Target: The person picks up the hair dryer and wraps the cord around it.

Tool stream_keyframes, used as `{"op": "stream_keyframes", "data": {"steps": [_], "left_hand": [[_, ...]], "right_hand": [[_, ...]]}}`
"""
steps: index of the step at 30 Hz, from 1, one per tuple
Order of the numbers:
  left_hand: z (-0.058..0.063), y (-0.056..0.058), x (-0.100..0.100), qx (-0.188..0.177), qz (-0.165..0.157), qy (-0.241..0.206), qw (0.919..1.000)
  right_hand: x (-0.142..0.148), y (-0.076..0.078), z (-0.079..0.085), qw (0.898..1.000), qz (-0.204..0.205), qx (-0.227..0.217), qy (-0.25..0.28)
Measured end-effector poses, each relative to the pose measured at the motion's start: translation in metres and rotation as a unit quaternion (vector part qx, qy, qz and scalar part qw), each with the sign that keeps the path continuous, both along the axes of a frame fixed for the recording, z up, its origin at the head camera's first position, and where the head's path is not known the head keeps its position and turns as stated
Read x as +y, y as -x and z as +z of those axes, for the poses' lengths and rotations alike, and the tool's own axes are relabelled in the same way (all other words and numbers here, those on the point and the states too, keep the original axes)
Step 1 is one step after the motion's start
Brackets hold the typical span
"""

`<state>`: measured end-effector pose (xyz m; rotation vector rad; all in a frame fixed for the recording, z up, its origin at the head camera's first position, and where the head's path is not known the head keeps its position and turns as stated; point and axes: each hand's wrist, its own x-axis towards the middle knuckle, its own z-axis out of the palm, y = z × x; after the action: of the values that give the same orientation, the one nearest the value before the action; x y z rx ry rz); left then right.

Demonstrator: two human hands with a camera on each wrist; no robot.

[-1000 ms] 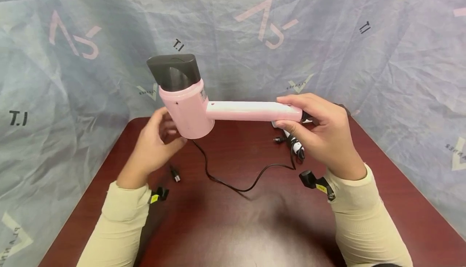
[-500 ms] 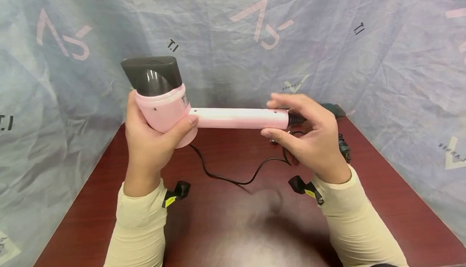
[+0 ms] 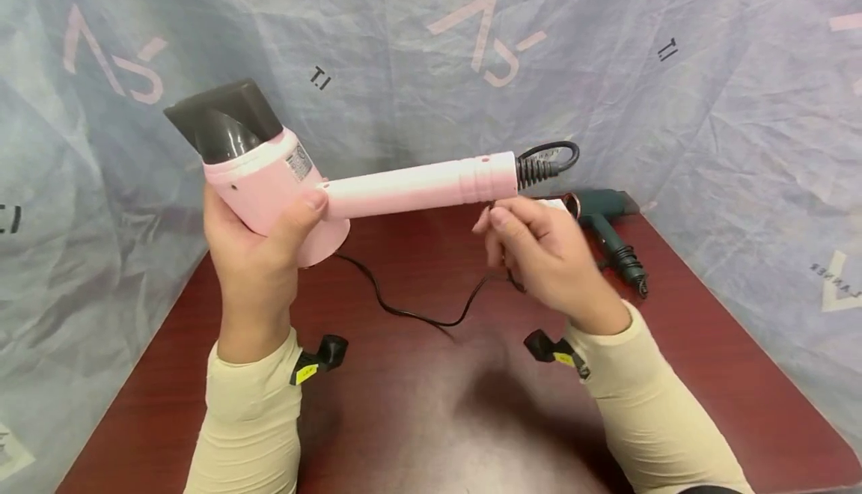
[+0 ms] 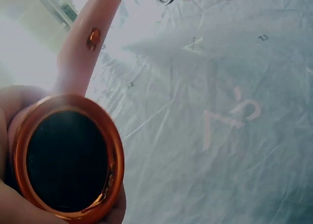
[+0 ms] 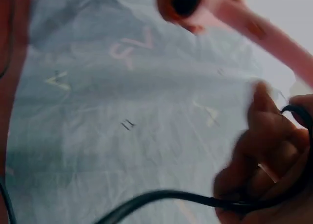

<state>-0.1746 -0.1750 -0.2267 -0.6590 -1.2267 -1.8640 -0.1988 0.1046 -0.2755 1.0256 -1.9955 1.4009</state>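
My left hand (image 3: 252,277) grips the barrel of a pink hair dryer (image 3: 417,183), held up over the table with its handle pointing right. A black nozzle (image 3: 225,123) caps the barrel and tilts up to the left. In the left wrist view the copper-coloured ring (image 4: 117,136) round its dark rear end faces the camera, and a copper button (image 4: 94,38) shows on the handle. Just below the handle's end, my right hand (image 3: 548,258) has its fingers curled round the black power cord (image 5: 166,195), which loops out of the handle. Part of the cord is hidden behind that hand.
A dark green hair dryer (image 3: 602,206), its cord wrapped round the handle, lies at the table's back right. A white object (image 3: 555,208) is mostly hidden behind the right hand. Fabric sheeting (image 3: 404,45) surrounds the reddish-brown table (image 3: 404,412) at back and sides.
My left hand, at first beside the barrel, has taken hold of it. My right hand has let go of the handle and grasped the cord. The dryer has moved left, its handle tilting up.
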Motion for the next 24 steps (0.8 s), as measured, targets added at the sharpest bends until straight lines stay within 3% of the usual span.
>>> {"op": "stream_keyframes", "data": {"steps": [2,4,7,11,14,17,24], "left_hand": [[-0.003,0.002,0.002,0.000,0.008,0.007,0.9999],[-0.006,0.004,0.003,-0.003,0.028,0.026,0.9992],[-0.009,0.004,0.003,-0.010,0.089,0.074,0.9932],[-0.011,0.001,0.000,-0.030,0.184,0.135,0.9733],[-0.011,-0.002,-0.005,-0.047,0.223,0.168,0.9591],[-0.010,-0.002,-0.011,-0.055,0.217,0.189,0.9561],[-0.010,0.001,-0.021,-0.037,0.111,0.196,0.9737]], "right_hand": [[-0.009,-0.003,-0.005,0.996,-0.038,0.063,-0.058],[-0.015,-0.007,-0.007,0.983,-0.080,0.123,-0.106],[-0.020,-0.016,-0.005,0.965,-0.115,0.170,-0.163],[-0.017,-0.021,-0.002,0.949,-0.131,0.192,-0.212],[-0.009,-0.018,0.001,0.945,-0.134,0.211,-0.212],[0.001,-0.013,0.005,0.952,-0.131,0.211,-0.179],[0.020,-0.003,0.010,0.980,-0.091,0.160,-0.076]]}}
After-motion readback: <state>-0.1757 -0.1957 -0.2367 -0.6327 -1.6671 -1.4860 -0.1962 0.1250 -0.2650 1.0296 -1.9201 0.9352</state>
